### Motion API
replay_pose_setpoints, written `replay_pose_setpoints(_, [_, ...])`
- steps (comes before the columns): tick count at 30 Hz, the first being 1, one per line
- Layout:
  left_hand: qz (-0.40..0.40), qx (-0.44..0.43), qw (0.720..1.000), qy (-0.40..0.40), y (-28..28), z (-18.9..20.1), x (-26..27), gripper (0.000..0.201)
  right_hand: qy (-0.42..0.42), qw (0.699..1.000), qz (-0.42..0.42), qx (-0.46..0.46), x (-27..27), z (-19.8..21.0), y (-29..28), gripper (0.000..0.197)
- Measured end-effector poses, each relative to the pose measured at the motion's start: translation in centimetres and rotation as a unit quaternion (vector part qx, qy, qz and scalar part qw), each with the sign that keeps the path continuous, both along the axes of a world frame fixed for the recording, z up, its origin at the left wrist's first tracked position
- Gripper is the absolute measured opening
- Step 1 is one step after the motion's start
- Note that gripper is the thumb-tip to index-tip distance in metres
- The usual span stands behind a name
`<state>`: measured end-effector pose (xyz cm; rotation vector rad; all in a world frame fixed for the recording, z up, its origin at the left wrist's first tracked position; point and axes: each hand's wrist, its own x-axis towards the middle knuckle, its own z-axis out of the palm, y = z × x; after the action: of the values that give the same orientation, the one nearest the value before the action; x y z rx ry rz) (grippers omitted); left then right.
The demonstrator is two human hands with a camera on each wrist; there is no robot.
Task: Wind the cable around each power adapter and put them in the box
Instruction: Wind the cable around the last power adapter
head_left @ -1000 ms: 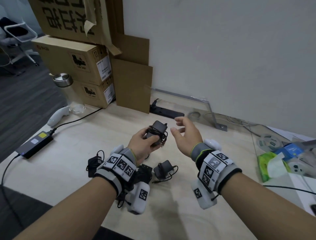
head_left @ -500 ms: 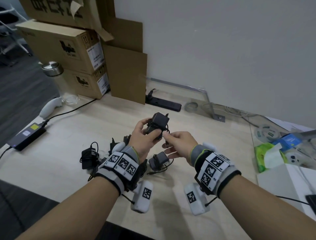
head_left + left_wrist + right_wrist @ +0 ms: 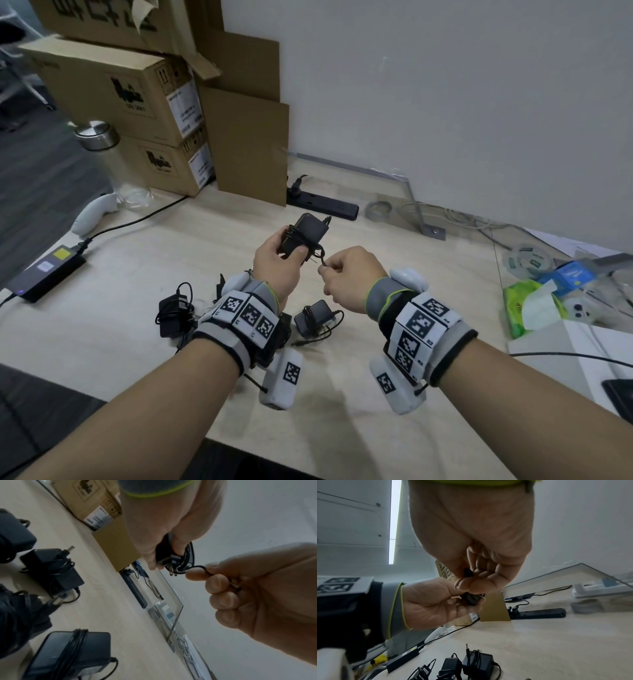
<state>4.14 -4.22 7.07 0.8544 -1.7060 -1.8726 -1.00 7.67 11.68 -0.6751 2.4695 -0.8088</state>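
Observation:
My left hand (image 3: 274, 255) grips a black power adapter (image 3: 305, 231) above the table, with cable turns wrapped round its body. My right hand (image 3: 334, 274) pinches the loose cable end (image 3: 322, 262) just right of the adapter. In the left wrist view, the cable (image 3: 197, 567) loops from the adapter's plug prongs (image 3: 172, 573) into the right hand's fingers (image 3: 216, 582). In the right wrist view, the adapter (image 3: 471, 599) shows below the right hand's fingertips (image 3: 471, 585). Several more black adapters lie on the table below my hands, one (image 3: 313, 317) at the centre and one (image 3: 171, 313) to the left.
Stacked cardboard boxes (image 3: 113, 89) stand at the back left, with a glass bottle (image 3: 102, 150) and a white controller (image 3: 92, 216) beside them. A laptop power brick (image 3: 44, 274) lies at the left. A black power strip (image 3: 325, 202) runs along the wall. Tissues (image 3: 527, 308) and clutter sit on the right.
My right hand, open and apart a second ago, has come in and taken the cable end. My left hand keeps hold of the adapter.

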Motion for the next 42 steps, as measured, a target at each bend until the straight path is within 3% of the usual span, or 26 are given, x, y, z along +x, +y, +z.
replay_pose_setpoints(4, [0.038, -0.064, 0.997, -0.012, 0.0, 0.2, -0.2, 0.026, 0.036, 0.999, 0.030, 0.012, 0.5, 0.6, -0.4, 0.025])
replay_pose_setpoints(6, [0.058, -0.053, 0.997, -0.010, 0.0, 0.1, -0.2, 0.027, 0.044, 0.998, 0.043, 0.016, 0.7, 0.8, -0.5, 0.027])
replay_pose_setpoints(9, [0.061, 0.070, 0.996, 0.016, -0.2, 0.1, -0.4, 0.024, 0.027, 0.998, 0.053, -0.005, 0.5, 0.5, -0.3, 0.025])
replay_pose_setpoints(13, [0.001, 0.209, 0.976, 0.062, -0.8, 1.0, -0.3, 0.025, -0.049, 0.996, 0.032, -0.071, 0.2, 0.1, -0.1, 0.016])
replay_pose_setpoints(17, [-0.042, 0.230, 0.970, 0.074, -0.9, 1.2, 0.0, 0.025, -0.108, 0.987, -0.033, -0.117, -0.5, -0.3, 0.1, 0.032])
replay_pose_setpoints(21, [-0.073, 0.224, 0.969, 0.070, -0.6, 0.5, 0.5, 0.022, -0.108, 0.980, -0.096, -0.136, -1.1, -1.2, 0.6, 0.031])
replay_pose_setpoints(25, [-0.097, 0.242, 0.963, 0.073, 0.6, -0.3, 1.0, 0.029, -0.124, 0.968, -0.139, -0.169, -1.3, -2.1, 1.1, 0.057])
replay_pose_setpoints(28, [-0.122, 0.213, 0.969, 0.021, 2.0, -1.3, 1.2, 0.033, -0.123, 0.969, -0.140, -0.164, -1.5, -3.1, 1.8, 0.079])
replay_pose_setpoints(32, [-0.156, 0.128, 0.977, -0.068, 4.0, -3.0, 1.6, 0.033, -0.144, 0.972, -0.138, -0.127, -1.6, -4.8, 3.5, 0.049])
replay_pose_setpoints(35, [-0.189, 0.075, 0.973, -0.107, 5.1, -4.3, 2.0, 0.030, -0.192, 0.963, -0.150, -0.113, -1.3, -6.6, 5.0, 0.049])
replay_pose_setpoints(42, [-0.217, -0.076, 0.947, -0.225, 6.4, -8.6, 4.6, 0.045, -0.249, 0.957, -0.134, -0.059, 0.4, -10.7, 7.2, 0.050])
